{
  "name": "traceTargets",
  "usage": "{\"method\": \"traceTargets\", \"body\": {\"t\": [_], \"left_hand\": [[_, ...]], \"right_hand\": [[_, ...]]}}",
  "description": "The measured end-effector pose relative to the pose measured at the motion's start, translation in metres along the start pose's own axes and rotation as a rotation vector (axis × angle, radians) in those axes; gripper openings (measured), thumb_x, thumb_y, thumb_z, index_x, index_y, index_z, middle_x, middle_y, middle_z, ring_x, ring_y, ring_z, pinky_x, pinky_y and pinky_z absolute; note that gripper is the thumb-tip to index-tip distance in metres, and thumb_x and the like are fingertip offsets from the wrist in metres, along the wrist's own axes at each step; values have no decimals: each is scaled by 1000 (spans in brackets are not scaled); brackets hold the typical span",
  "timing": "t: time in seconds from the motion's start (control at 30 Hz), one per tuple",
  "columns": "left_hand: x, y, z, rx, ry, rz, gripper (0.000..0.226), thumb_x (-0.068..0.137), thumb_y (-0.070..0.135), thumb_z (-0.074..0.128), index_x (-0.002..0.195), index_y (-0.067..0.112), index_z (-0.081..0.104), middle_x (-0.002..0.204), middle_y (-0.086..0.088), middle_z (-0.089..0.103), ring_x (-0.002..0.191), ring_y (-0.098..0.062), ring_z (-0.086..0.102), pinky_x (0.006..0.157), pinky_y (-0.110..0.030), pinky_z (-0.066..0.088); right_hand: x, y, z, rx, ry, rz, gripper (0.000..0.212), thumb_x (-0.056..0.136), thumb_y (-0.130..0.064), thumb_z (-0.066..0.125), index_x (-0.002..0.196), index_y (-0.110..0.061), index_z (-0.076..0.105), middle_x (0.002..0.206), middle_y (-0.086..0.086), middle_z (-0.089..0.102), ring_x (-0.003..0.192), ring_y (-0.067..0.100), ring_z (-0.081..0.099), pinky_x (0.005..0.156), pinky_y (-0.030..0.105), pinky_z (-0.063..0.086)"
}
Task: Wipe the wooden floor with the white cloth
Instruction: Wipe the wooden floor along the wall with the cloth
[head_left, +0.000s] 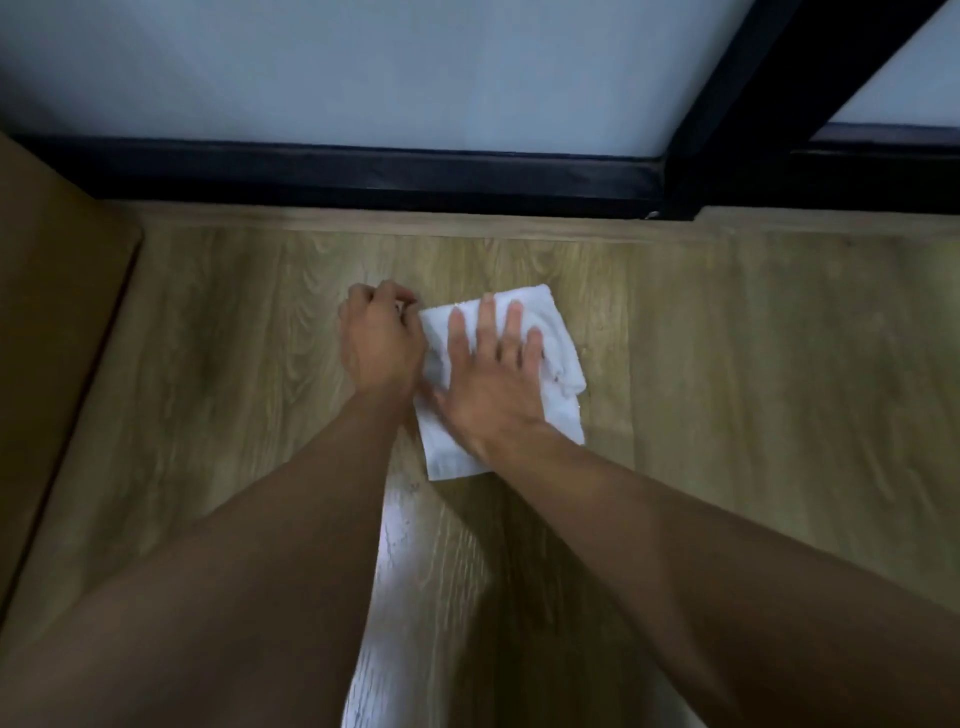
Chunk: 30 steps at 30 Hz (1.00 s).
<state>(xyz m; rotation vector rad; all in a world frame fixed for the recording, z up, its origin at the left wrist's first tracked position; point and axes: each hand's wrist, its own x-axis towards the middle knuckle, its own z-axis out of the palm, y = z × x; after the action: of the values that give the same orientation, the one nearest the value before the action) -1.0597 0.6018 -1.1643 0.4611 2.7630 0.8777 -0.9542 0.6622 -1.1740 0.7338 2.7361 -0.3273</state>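
**Right hand (493, 374) flat on the white cloth (563, 364), left hand (382, 343) curled at its corner**

Presses down on the middle of the cloth with the right palm. Holds the four fingers straight and a little apart, pointing away toward the black frame (363, 171). Sticks the thumb out to the left, low on the cloth. Grips nothing with this hand; just lies loose and flat on top.

Rests the left hand just beside the right one, at the left edge of the cloth. Curls the fingers in tight, knuckles up. Seems to pinch the far left corner of the cloth between thumb and first finger, though hard to see for sure.

Reaches out with both bare arms from the bottom of the view, close together at the wrists.

Lies folded and a bit rumpled, that cloth, on the wooden floor (727, 364), not far from the black frame and the pale glass (363, 67) above it. Shows a bright shiny strip (400, 545) on the floor between the arms. Brown board (52, 270) along the left side.
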Motion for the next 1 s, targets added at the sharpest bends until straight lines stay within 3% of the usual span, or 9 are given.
{"method": "traceTargets", "body": {"t": [0.07,0.17,0.3,0.4,0.57,0.67,0.8,0.9,1.0], "left_hand": [[0,-11,-2,-13,3,51,21,93,16,48,109,11,61,114,-14,52,102,-30,56,89,-43,46],[-2,-26,-1,-26,8,137,21,93,13,48,111,8,57,113,-15,50,100,-30,56,88,-43,47],[4,-34,1,-54,42,170,16,89,11,49,102,7,57,105,-12,54,93,-27,56,84,-38,45],[5,-34,3,-87,97,133,16,86,7,48,99,6,57,103,-12,56,94,-26,55,84,-34,41],[5,-37,1,-92,100,152,17,90,6,45,101,4,57,103,-14,56,92,-25,54,81,-28,39],[4,-40,2,-42,92,197,15,90,11,46,101,4,54,102,-13,53,89,-23,52,78,-29,40],[6,-39,4,-70,120,173,13,90,9,44,97,4,53,99,-11,53,88,-20,50,75,-24,35],[8,-37,0,-147,119,131,15,95,12,39,99,6,52,96,-4,53,87,-15,49,75,-22,34],[9,-38,-4,-194,75,116,16,97,12,39,104,8,53,97,-1,54,89,-13,50,77,-23,35]], "right_hand": [[-5,15,9,-43,90,-106,73,95,-60,18,152,-18,4,160,18,-4,146,40,-8,117,55,0],[2,70,0,25,174,-414,52,100,-45,33,147,-21,33,157,7,26,147,27,18,118,46,17],[44,73,-16,348,271,-230,35,97,-25,52,130,-16,58,143,10,46,135,27,38,112,38,21],[54,25,-13,308,293,-144,44,98,-31,47,139,-13,46,146,8,42,139,26,32,115,38,16],[11,80,-9,-123,200,-580,59,97,-50,36,147,-18,34,155,3,30,146,23,22,120,45,13],[38,95,-17,-72,231,-360,51,100,-42,35,146,-20,35,155,3,30,146,23,21,120,45,7],[71,21,-7,74,260,-77,57,101,-43,29,150,-13,24,160,9,16,148,26,10,119,42,1],[28,14,9,-59,256,-318,71,95,-58,26,151,-13,22,159,10,20,147,27,16,119,46,10],[9,60,7,-133,281,-448,60,97,-56,30,147,-22,35,154,1,35,142,22,30,115,44,20]]}}
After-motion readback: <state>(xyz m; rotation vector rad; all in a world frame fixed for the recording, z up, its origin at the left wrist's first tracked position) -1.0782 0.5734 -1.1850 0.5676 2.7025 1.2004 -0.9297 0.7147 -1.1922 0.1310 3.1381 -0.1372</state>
